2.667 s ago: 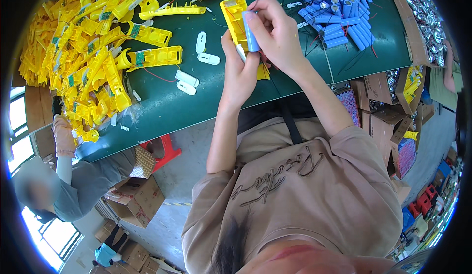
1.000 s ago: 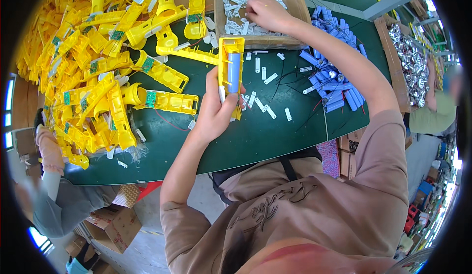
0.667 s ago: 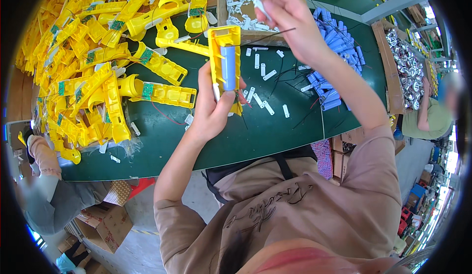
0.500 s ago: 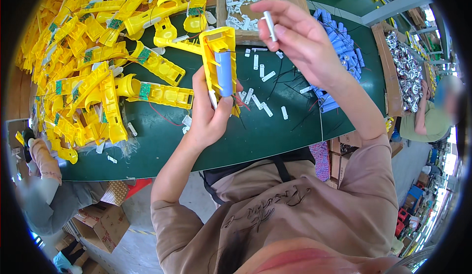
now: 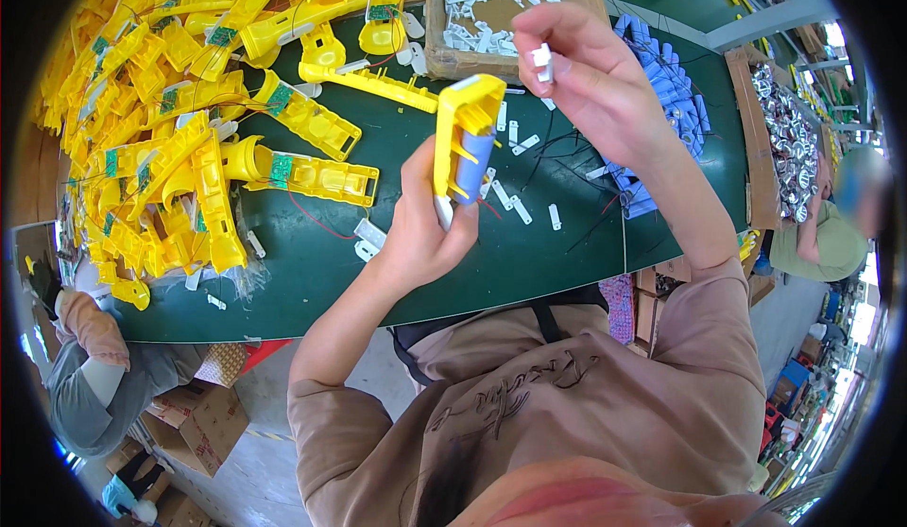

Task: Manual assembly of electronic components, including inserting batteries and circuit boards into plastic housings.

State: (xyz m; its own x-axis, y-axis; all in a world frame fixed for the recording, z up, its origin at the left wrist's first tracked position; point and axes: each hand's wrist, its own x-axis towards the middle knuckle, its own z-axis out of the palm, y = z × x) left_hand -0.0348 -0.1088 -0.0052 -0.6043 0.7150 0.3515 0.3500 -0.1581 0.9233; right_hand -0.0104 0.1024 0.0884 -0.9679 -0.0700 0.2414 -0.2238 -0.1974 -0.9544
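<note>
Two hands (image 5: pixel 422 234), one held casing (image 5: pixel 447 139)

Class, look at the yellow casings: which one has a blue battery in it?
The yellow casing in the person's left hand. A blue battery sits inside it, while casings visible in the heap show none.

Lighting: bright and cool, spread evenly over the green tabletop (image 5: pixel 312 293), where shadows are kept soft and a faint sheen is returned. Glare: white patches are burnt out along the right rim; small glints are thrown by the silver cups (image 5: pixel 786 139). Focus: the yellow housing (image 5: pixel 446 135) is rendered fairly crisply; a co-worker's head (image 5: pixel 864 189) at right is blurred. Distortion: straight edges are bowed, corners blacked out.
</note>
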